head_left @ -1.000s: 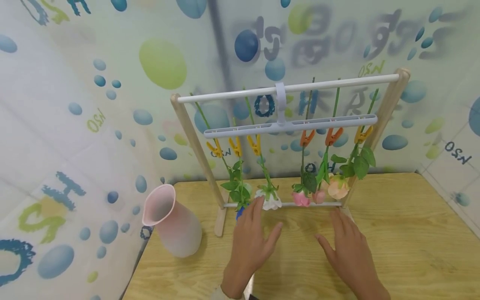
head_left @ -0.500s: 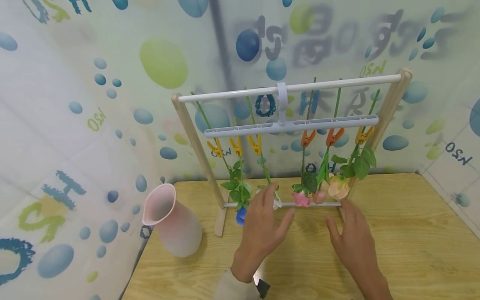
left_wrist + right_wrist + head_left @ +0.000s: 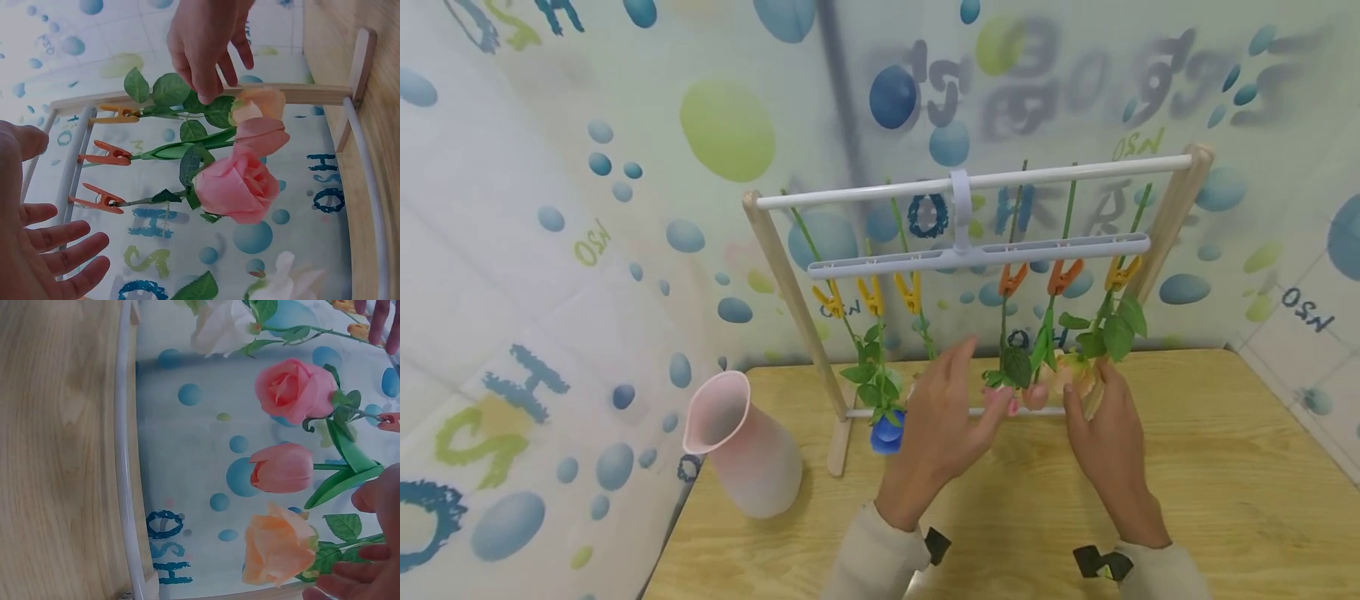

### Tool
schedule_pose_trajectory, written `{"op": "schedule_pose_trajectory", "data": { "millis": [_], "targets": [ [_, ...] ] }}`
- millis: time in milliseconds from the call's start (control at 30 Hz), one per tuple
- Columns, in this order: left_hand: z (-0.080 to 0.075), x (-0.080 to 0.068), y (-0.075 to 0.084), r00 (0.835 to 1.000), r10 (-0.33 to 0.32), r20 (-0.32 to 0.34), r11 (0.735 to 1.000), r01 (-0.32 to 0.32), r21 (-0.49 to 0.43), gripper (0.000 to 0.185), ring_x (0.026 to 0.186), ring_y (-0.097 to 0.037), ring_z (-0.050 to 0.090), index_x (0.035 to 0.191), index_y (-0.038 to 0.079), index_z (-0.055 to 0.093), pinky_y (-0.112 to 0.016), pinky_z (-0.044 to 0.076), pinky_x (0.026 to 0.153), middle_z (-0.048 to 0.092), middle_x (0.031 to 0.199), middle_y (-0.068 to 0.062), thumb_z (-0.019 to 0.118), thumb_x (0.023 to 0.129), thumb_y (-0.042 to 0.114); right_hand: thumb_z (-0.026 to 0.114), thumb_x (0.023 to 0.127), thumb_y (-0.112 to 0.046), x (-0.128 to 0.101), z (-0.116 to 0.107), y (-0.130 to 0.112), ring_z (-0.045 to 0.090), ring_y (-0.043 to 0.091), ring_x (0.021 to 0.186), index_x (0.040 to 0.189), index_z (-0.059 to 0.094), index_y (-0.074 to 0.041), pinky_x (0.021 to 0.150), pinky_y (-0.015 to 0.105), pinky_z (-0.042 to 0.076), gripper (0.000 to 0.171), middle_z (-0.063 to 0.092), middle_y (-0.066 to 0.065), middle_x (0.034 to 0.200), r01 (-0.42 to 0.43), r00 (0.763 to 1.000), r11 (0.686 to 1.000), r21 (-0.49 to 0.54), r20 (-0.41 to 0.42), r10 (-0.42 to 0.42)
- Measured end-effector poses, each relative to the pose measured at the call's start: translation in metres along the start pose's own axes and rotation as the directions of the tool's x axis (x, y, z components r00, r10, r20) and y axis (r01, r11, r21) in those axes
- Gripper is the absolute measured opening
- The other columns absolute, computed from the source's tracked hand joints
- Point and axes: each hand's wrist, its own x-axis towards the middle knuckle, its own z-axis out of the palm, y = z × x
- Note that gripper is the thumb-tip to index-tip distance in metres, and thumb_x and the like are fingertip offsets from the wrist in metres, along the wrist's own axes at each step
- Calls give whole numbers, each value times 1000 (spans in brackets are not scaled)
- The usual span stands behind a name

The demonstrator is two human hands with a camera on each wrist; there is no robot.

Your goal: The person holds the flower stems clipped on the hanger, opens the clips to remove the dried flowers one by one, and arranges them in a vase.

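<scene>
Flowers hang head down from clothespins on a pale grey hanger bar [image 3: 977, 255]. My right hand [image 3: 1108, 446] is at the peach rose [image 3: 275, 547], fingers and thumb spread apart near its stem and leaves; whether it touches them I cannot tell. Beside that rose hang a pink tulip [image 3: 284, 467] and a pink rose [image 3: 237, 186], held by orange clothespins [image 3: 1013, 278]. My left hand [image 3: 936, 429], fingers extended and holding nothing, is in front of the white flower [image 3: 290, 278], which it mostly hides in the head view. A blue flower [image 3: 887, 433] hangs just left of it.
A wooden stand with a white top rod [image 3: 1075, 173] carries the hanger. Its lower rod [image 3: 125, 450] runs close above the wooden table [image 3: 1210, 467]. At the left stands a pink and white pitcher-shaped vase [image 3: 752, 454]. A patterned curtain [image 3: 625, 350] lies behind.
Both hands have moved up and forward. The right has reached the peach rose. The left has shifted right, from near the blue flower to before the white one. The flowers still hang from their clothespins.
</scene>
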Motion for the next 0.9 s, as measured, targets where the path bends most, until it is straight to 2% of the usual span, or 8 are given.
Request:
{"op": "schedule_pose_trajectory", "data": {
  "millis": [100,233,367,500,667,767,900],
  "targets": [
    [0,6,2,1000,12,22,1000,-12,0,62,121,-25,60,143,4,46,-41,52,97,60,134,-12,57,97,44,57,100,-21,8,5,2,42,54,129,147,32,9,98,69,36,61,42,35,144,-24,1000,1000,17,16,23],
    [2,16,5,998,50,30,999,-50,-2,62,119,-26,62,141,3,47,-40,52,96,61,132,-13,57,97,44,56,99,-20,15,12,7,49,57,118,143,35,8,89,69,40,56,47,37,137,-35,999,999,20,2,35],
    [4,25,8,996,88,24,996,-87,-15,60,118,-25,63,140,2,48,-37,52,96,62,131,-14,58,97,43,56,99,-16,20,18,12,54,57,107,139,38,8,79,67,43,51,51,36,133,-2,999,1000,15,-41,3],
    [7,33,14,995,94,33,995,-93,-21,60,120,-24,62,142,4,47,-35,52,97,61,133,-13,57,97,42,56,98,-12,23,22,16,57,54,99,137,39,9,72,64,43,47,54,34,131,40,996,999,22,-85,-38],
    [13,45,23,992,114,55,993,-113,-16,59,118,-21,62,142,5,46,-33,53,95,61,132,-11,57,97,42,57,97,-7,28,24,19,57,54,99,134,43,11,75,65,42,43,59,34,121,81,988,996,37,-133,-76],
    [18,52,29,990,129,60,992,-129,-15,59,117,-21,63,142,5,47,-32,53,94,61,132,-9,58,97,41,58,98,-10,30,26,20,57,53,102,132,46,10,79,65,42,41,61,33,115,86,986,995,48,-146,-78],
    [26,61,34,987,142,70,990,-142,-5,58,112,-19,65,142,5,47,-28,54,89,62,131,-8,58,97,40,56,100,-15,32,27,20,57,51,106,130,50,8,85,65,43,38,62,31,114,43,993,997,57,-115,-36]
  ]
}}
